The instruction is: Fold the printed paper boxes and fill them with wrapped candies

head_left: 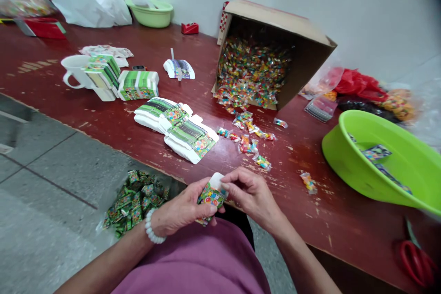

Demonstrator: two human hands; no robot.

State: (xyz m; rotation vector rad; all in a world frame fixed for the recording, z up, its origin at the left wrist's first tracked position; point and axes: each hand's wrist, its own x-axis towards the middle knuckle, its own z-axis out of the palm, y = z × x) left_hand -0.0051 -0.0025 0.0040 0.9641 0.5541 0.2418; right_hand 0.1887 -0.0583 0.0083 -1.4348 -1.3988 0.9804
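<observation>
My left hand [182, 209] grips a small printed paper box [212, 195] at the table's front edge, over my lap. My right hand [250, 190] pinches the box's white top flap between thumb and fingers. Just beyond my hands, several small wrapped candies [253, 140] lie scattered on the red table [103, 119]. They trail from a tipped cardboard carton [275, 50] full of the same candies. Stacks of flat unfolded boxes [179, 131] lie to the left of the candies.
A lime green basin [386, 161] with a few packets stands at the right. Red scissors [415, 259] lie near the front right edge. A bag of finished green boxes [136, 200] sits on the floor at my left. A white mug [77, 71], another green bowl [151, 13] and plastic bags stand further back.
</observation>
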